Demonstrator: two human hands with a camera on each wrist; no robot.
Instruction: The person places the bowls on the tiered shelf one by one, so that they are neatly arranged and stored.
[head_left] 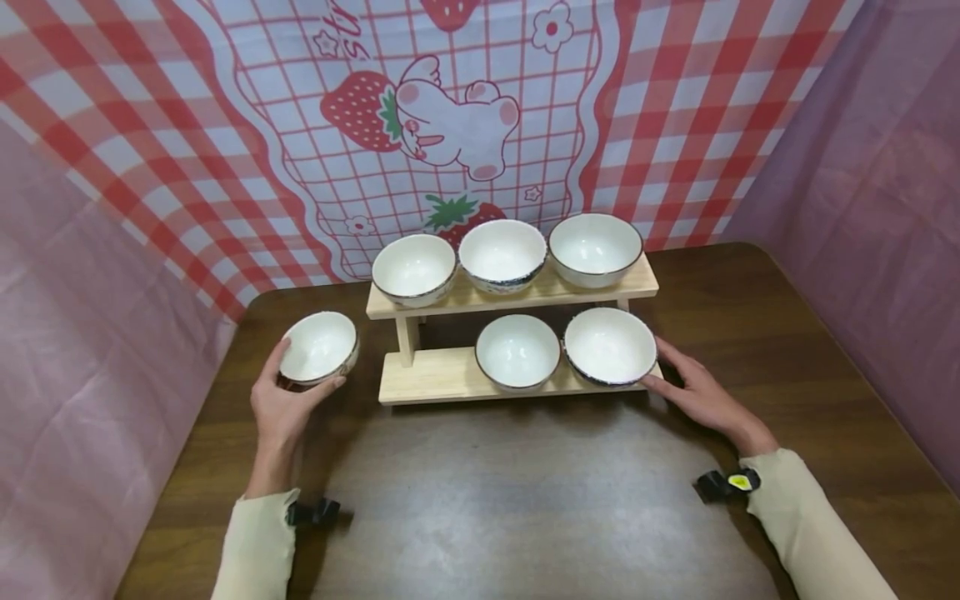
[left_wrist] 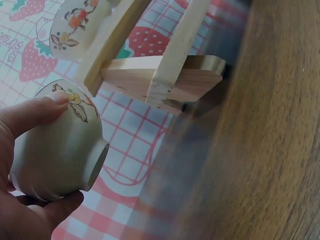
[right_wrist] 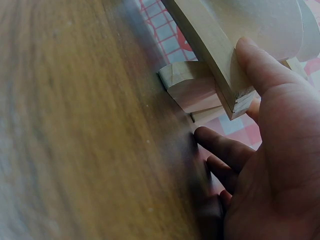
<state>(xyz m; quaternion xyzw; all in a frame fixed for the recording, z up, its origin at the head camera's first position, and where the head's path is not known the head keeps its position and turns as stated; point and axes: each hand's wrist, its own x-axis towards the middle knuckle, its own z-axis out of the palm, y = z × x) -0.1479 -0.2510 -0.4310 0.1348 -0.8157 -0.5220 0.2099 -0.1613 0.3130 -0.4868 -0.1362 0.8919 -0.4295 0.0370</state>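
My left hand (head_left: 288,400) grips a white bowl (head_left: 320,347) with a thin dark rim, held left of the wooden stand. In the left wrist view, the bowl's outside (left_wrist: 60,145) bears painted leaves and berries; the thumb lies on its side and a finger is by its foot. My right hand (head_left: 697,392) is at the right end of the lower shelf, beside a blue-edged white bowl (head_left: 610,346) standing there. The right wrist view has the right thumb (right_wrist: 270,65) extended against that bowl at the shelf end, the other fingers loosely spread below.
A two-tier wooden stand (head_left: 431,375) stands at the table's back. Its upper tier carries a left bowl (head_left: 415,267), a middle bowl (head_left: 502,252) and a right bowl (head_left: 595,247). Another bowl (head_left: 517,350) sits mid lower tier. Behind hangs a checked strawberry cloth (head_left: 675,108).
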